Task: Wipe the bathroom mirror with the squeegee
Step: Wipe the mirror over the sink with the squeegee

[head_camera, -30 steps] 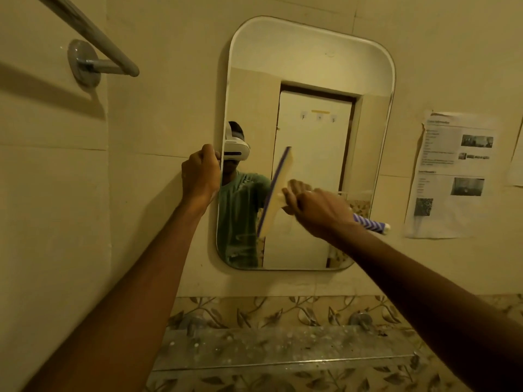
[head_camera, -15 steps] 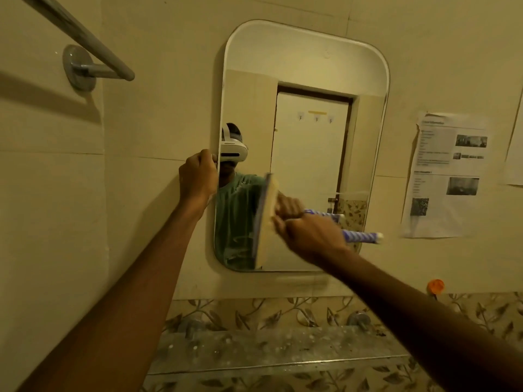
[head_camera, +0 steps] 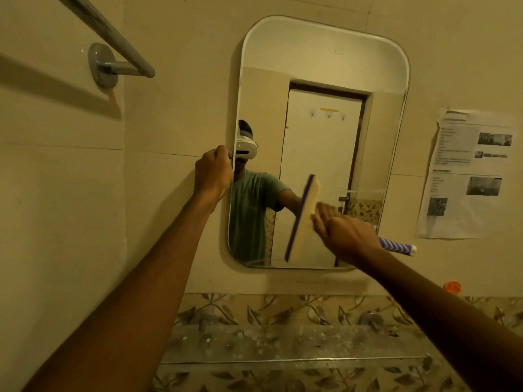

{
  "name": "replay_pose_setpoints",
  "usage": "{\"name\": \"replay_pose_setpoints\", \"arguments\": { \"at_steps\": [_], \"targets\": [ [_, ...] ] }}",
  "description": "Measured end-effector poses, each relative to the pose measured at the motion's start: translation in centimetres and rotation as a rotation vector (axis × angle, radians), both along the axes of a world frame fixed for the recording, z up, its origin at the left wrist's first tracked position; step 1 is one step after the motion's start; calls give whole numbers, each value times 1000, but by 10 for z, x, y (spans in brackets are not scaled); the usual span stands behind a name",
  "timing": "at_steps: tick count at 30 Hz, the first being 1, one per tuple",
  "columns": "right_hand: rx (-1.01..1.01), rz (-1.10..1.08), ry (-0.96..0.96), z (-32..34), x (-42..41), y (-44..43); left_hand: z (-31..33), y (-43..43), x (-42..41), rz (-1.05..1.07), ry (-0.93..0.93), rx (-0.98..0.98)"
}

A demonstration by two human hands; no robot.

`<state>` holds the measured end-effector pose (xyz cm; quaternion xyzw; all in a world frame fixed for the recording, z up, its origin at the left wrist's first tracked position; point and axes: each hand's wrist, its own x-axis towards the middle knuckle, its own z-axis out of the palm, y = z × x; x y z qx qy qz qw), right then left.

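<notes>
Gripping mirror [head_camera: 325, 66] edge, left hand [head_camera: 212, 174]; right hand [head_camera: 343, 236] presses squeegee [head_camera: 302, 219].

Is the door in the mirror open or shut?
Shut. In the mirror the reflected white door fills its dark frame, with no gap showing along the top or right edge. The squeegee hides its lower part.

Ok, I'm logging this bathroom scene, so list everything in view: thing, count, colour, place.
mirror: 1, white-edged, wall centre
squeegee: 1, cream head with purple blade, purple-white striped handle, against lower mirror
towel bar: 1, silver, upper left wall
paper: 1, white, printed, wall right of mirror
shelf: 1, clear glass, below mirror
orange item: 1, lower right, partly hidden
left hand: gripping mirror's left edge
right hand: holding squeegee
</notes>
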<state>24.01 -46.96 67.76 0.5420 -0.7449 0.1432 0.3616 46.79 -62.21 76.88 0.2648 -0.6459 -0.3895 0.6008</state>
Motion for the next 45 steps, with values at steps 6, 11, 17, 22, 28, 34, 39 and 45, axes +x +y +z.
{"name": "replay_pose_setpoints", "arguments": {
  "at_steps": [6,11,17,22,28,34,39,45],
  "targets": [
    [-31,147,87,-12,46,-6,-1,5,3,-23,18,25],
    [84,178,96,-43,109,-55,-11,10,6,-77,76,49],
    [152,117,35,-53,32,-29,-30,1,2,-22,27,-3],
    [101,-91,24,-52,-25,30,-31,-2,-4,103,-49,-114],
    [126,133,111,-34,20,-3,-32,1,-7,221,-133,-161],
    [66,139,117,-23,8,-22,-38,-3,-9,202,-151,-81],
    [-12,1,25,-22,-63,46,-40,-4,-13,192,-125,-28],
    [29,27,91,-6,-34,37,-40,4,-23,257,-36,33]
  ]
}}
